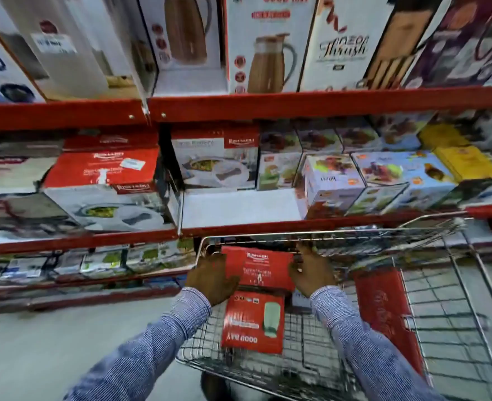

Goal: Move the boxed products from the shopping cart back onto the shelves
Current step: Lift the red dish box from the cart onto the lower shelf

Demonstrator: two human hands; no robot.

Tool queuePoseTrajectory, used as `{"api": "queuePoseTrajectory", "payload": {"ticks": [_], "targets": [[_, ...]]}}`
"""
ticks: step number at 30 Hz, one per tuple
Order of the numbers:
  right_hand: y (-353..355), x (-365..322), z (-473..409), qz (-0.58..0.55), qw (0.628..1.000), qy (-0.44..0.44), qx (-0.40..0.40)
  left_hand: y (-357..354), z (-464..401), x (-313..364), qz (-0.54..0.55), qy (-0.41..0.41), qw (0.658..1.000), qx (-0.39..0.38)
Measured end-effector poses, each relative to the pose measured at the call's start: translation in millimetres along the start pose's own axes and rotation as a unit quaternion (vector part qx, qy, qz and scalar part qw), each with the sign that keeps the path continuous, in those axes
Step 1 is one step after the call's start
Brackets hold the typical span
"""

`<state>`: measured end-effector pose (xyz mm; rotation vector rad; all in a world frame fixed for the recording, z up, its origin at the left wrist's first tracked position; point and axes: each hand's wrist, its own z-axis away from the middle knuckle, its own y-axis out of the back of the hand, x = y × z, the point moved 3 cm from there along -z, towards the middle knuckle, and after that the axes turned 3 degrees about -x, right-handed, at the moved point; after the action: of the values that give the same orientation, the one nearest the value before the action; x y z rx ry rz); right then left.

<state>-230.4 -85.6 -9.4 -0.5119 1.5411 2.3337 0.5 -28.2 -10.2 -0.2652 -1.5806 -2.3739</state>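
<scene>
Hands grip a red box (257,267) at the front end of the cart (447,322), low inside the wire basket. Left hand (213,277) presses against the box's left edge and right hand (311,272) against its right edge, fingers curled around the sides, so both hold the box between them. The box is flat and rectangular, with a red top face, a white logo panel near its upper edge and lines of white text below; the text is too blurred to read. A second box (253,322) lies just behind it in the basket, red with a pale green jug pictured on it and the words "GOOD DAY" printed upside down from this view. A red flap (383,311) stands further right inside the cart; its lettering is illegible. On the middle shelf (239,208), a bare white gap sits between similar red-and-white boxes (105,183) on the left and small colourful boxes (333,180) on the right. The top shelf carries a tall "GOOD DAY" jug box (263,44), cut off at the frame's upper edge. Motion blur softens most labels, and both striped sleeves (158,342) run out of the bottom of the frame.
</scene>
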Motion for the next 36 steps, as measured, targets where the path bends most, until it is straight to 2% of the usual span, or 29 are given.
{"api": "queuePoseTrajectory", "payload": {"ticks": [2, 5, 7, 10, 14, 16, 21, 25, 30, 36], "targets": [[-20, 18, -9, -0.080, 0.994, -0.058, -0.036, -14, -12, -7, 0.043, 0.036, 0.998, -0.037], [-47, 40, -15, -0.129, 0.978, -0.134, -0.096, -26, -20, -11, 0.099, 0.105, 0.984, -0.103], [-57, 44, -19, -0.142, 0.968, -0.151, -0.140, -34, -26, -12, 0.175, 0.148, 0.966, -0.122], [-67, 49, -28, -0.178, 0.960, -0.165, -0.141, -51, -36, -22, 0.240, 0.177, 0.946, -0.129], [-71, 53, -33, -0.249, 0.946, -0.172, -0.115, -101, -62, -64, 0.316, 0.208, 0.922, -0.086], [-66, 52, -32, -0.293, 0.936, -0.172, -0.092, -101, -61, -66, 0.353, 0.212, 0.909, -0.065], [-35, 41, -14, -0.386, 0.911, -0.144, -0.021, -33, -21, -32, 0.401, 0.209, 0.892, 0.002], [1, 19, 1, -0.420, 0.902, -0.095, 0.044, 18, 6, -23, 0.442, 0.189, 0.871, 0.098], [57, -24, 12, -0.431, 0.894, -0.031, 0.116, 79, 38, -16, 0.435, 0.135, 0.865, 0.211], [113, -69, 20, -0.434, 0.886, 0.039, 0.161, 138, 69, -14, 0.456, 0.079, 0.826, 0.321]]}}
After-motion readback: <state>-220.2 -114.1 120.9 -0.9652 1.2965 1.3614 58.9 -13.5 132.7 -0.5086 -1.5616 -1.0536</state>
